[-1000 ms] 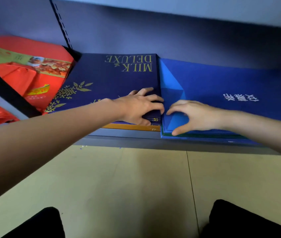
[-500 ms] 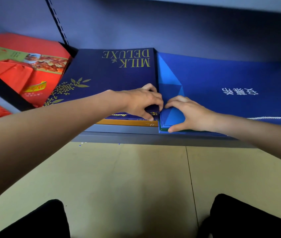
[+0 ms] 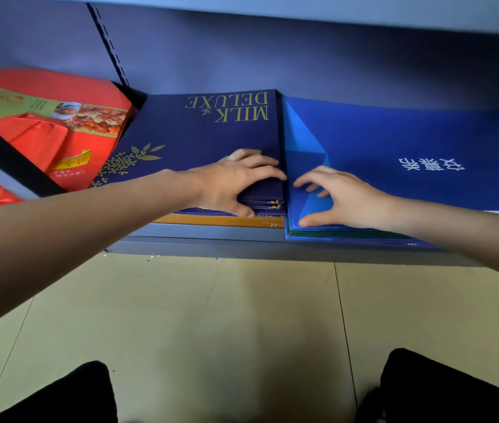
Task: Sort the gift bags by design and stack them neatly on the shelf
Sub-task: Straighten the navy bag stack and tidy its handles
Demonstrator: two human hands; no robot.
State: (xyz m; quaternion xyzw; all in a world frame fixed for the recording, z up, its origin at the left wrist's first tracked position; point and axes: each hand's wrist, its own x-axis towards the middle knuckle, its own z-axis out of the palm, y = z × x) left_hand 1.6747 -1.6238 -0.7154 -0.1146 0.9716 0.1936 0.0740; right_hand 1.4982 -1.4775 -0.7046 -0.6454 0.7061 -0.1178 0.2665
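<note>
On the far left of the grey metal shelf (image 3: pixel 211 239) lie flat orange-red gift bags (image 3: pixel 44 138), their glossy paper printed with a green band and a food photograph, and a black strap (image 3: pixel 13 157) crosses them on a slant. Just beside them to the right sits a stack of navy gift bags (image 3: pixel 199 138), smooth matte card with gold "MILK DELUXE" lettering and gold leaf sprigs, resting on a flat orange bag (image 3: pixel 217 220) whose edge shows beneath. The left hand (image 3: pixel 236 184) lies over the near right corner of this navy stack, fingers spread across the top sheet and thumb curled under the layered edges, so it grips the corner of the pile. Touching the navy stack along a straight seam is a stack of bright blue gift bags (image 3: pixel 394 141), folded flat with triangular creases at the gusset and white characters printed on the face; a thin green layer shows among its lower edges. The right hand (image 3: pixel 342 199) rests on the near left corner of the blue stack, fingers apart and bent at the tips, thumb pressed on the front edge. Below the shelf runs a pale tiled floor (image 3: pixel 211 315).
</note>
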